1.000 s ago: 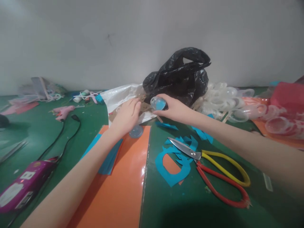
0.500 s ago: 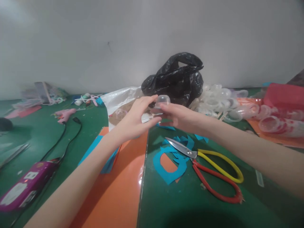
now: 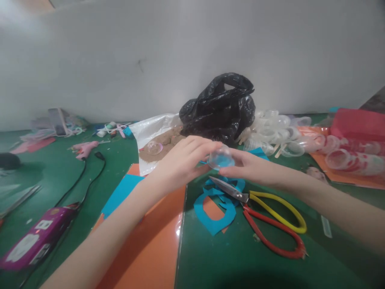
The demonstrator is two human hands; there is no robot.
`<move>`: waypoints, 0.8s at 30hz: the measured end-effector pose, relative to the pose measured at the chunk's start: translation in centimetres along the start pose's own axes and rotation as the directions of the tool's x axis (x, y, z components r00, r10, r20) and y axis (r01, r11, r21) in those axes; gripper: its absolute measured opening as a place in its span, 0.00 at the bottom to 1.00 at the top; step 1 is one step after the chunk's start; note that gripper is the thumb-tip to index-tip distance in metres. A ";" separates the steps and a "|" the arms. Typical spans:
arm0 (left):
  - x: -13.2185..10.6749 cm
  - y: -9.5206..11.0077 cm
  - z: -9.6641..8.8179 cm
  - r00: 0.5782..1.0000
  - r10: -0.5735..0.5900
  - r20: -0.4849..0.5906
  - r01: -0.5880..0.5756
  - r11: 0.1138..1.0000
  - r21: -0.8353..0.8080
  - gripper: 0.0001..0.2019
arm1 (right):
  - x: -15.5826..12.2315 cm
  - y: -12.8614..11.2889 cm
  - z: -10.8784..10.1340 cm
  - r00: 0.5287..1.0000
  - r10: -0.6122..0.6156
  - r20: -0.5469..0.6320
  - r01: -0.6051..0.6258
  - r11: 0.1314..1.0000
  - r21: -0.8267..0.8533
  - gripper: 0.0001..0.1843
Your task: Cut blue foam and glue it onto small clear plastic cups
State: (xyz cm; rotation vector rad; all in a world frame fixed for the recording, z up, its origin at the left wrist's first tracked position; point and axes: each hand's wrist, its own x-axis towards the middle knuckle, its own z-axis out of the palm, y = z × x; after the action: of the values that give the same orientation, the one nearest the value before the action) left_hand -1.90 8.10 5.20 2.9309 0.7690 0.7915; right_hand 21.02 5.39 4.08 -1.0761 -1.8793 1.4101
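Between my two hands is a small clear plastic cup, held tilted above the table. My left hand has its fingers on the cup's left side, and my right hand grips it from the right with thumb and fingers. Just below lie cut blue paper scraps, one of them a ring-shaped blue piece. Scissors with one yellow and one red handle rest beside the scraps. Under my left forearm are a blue sheet and an orange board.
A black plastic bag sits at the back, beside brown sand on a white sheet. Several clear cups are piled at the right. A pink glue gun and a purple power strip with cables lie on the left.
Both hands have come lower and nearer with the cup, moving slightly right. The cup has turned so its rim shows, and the sand behind is more exposed.
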 end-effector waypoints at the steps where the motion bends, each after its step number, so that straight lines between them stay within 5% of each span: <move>1: 0.0 0.2 0.0 0.999 0.028 0.018 -0.028 0.999 0.017 0.16 | -0.4 0.2 0.0 1.000 0.006 0.002 -0.006 1.000 -0.028 0.24; 6: -0.1 1.5 0.2 0.987 0.133 0.095 -0.143 0.984 0.108 0.16 | -2.6 1.3 -0.1 0.997 0.076 0.015 -0.074 0.988 -0.132 0.32; 11: 0.2 2.7 0.8 0.973 0.198 0.114 -0.216 0.961 0.173 0.16 | -4.5 2.0 0.6 0.996 0.013 -0.091 -0.027 0.987 -0.160 0.35; 17: 0.4 3.5 1.5 0.959 0.252 0.132 -0.277 0.930 0.243 0.15 | -5.9 2.8 2.0 0.974 0.023 -0.224 -0.042 0.996 -0.082 0.27; 21: 0.1 3.7 1.8 0.967 0.202 0.154 -0.224 0.964 0.143 0.18 | -6.4 3.5 2.4 0.962 0.040 -0.270 -0.064 0.995 -0.079 0.25; 24: -0.3 3.7 2.0 0.969 0.076 0.236 -0.062 0.996 -0.064 0.26 | -6.6 3.9 2.4 0.949 0.038 -0.313 -0.087 0.986 -0.143 0.26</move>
State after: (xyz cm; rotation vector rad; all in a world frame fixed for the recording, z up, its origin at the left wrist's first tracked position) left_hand 0.54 4.98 3.82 2.9413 0.6180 0.4423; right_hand 23.62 -0.90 -0.09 -1.3576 -1.7580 1.0654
